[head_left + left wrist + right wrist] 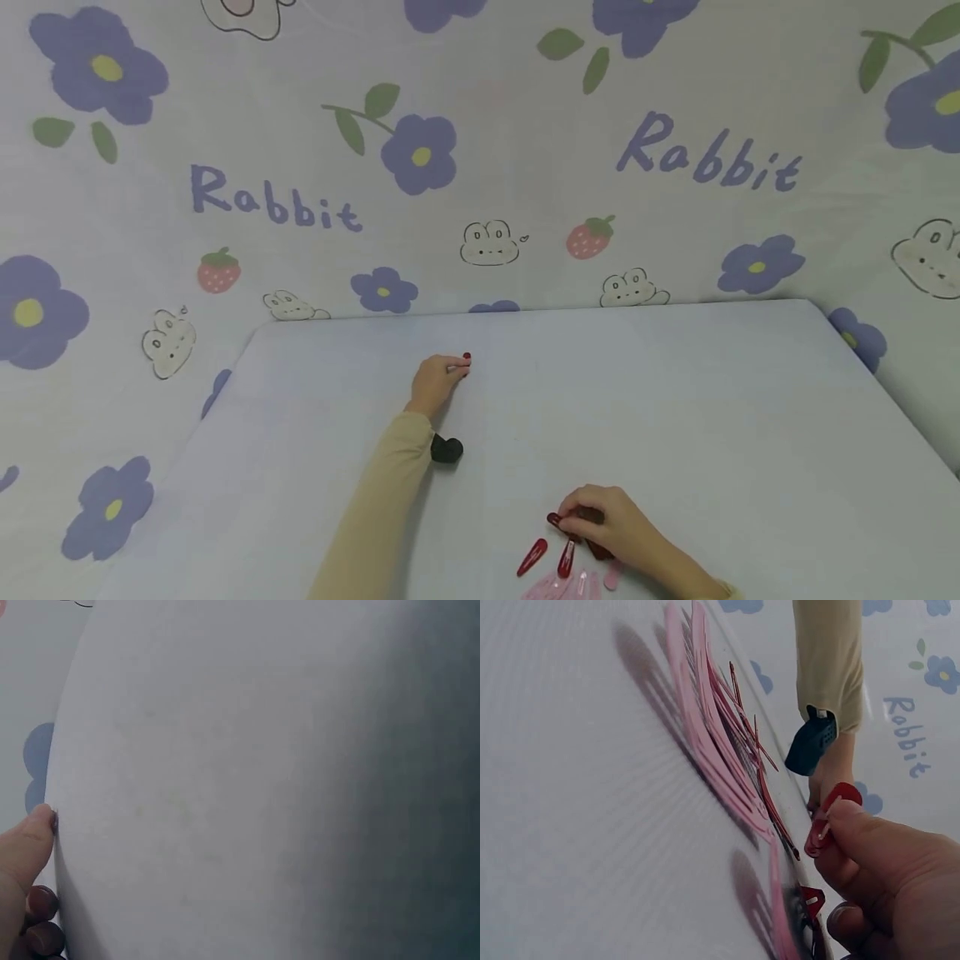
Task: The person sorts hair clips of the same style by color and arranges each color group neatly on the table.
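At the far part of the white table, my left hand (437, 383) pinches a small red hair clip (467, 356) between thumb and fingertips, close over the surface. The left wrist view shows the thumb (30, 844) at the table's far edge, with the clip mostly hidden. My right hand (611, 521) holds another red snap hair clip (832, 817) between thumb and forefinger. It is above a small group of clips near the front. Two red clips (532, 557) (566, 558) lie beside that hand, with several pink hair clips (558, 587) fanned out below them.
A dark red piece (598, 548) shows partly under my right hand. The dark wrist camera (447, 450) sits on the left sleeve (375, 508). A patterned cloth (495, 158) with flowers and rabbits hangs behind the table (675, 392).
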Available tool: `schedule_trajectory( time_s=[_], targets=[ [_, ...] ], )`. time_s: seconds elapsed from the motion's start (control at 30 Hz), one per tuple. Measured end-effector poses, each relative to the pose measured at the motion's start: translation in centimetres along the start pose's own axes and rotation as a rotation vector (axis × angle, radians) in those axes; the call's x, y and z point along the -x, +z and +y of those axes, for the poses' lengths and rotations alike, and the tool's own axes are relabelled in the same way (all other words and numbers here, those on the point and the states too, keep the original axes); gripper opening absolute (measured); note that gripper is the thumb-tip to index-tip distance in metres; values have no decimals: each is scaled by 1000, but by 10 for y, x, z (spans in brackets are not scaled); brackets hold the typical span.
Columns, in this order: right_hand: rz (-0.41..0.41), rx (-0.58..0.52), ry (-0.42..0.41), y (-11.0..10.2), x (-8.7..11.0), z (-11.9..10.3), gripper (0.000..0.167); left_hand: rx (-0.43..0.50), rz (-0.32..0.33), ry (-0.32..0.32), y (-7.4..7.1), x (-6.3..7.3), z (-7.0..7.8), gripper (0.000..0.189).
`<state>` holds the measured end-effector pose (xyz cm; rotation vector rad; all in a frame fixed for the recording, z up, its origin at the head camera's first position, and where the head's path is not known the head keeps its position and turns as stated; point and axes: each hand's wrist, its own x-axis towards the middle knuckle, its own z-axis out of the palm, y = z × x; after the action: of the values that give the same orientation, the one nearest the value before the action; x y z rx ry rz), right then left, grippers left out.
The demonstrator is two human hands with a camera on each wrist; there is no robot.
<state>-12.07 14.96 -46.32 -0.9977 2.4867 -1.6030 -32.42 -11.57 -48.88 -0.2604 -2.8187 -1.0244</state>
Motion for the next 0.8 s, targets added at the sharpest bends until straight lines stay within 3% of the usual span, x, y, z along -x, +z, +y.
schedule_trajectory(
  time_s=[0.13,0.27,0.4,0.5,0.6,0.7,0.73,0.8],
  targets=[
    [-7,-63,61,0,0,2,4,8,-2,2,1,0,0,18],
    [-16,-141,137,2,-2,20,4,7,8,3,1,-3,-5,16],
    [-39,-185,149,-1,-5,31,4,41,7,33,-2,-3,-8,17],
    [-95,-234,179,-6,-10,29,11,38,5,94,-5,-1,-12,18],
    [-145,-254,243,-13,-13,27,14,40,28,199,23,-23,-57,21],
    [-180,-258,294,-24,-15,27,13,61,1,198,35,-35,-72,22],
    [-189,-253,297,-27,-16,27,12,80,-8,189,37,-36,-74,21],
    [-205,-249,308,-33,-19,27,11,85,-42,119,19,-24,-47,20]
  ],
)
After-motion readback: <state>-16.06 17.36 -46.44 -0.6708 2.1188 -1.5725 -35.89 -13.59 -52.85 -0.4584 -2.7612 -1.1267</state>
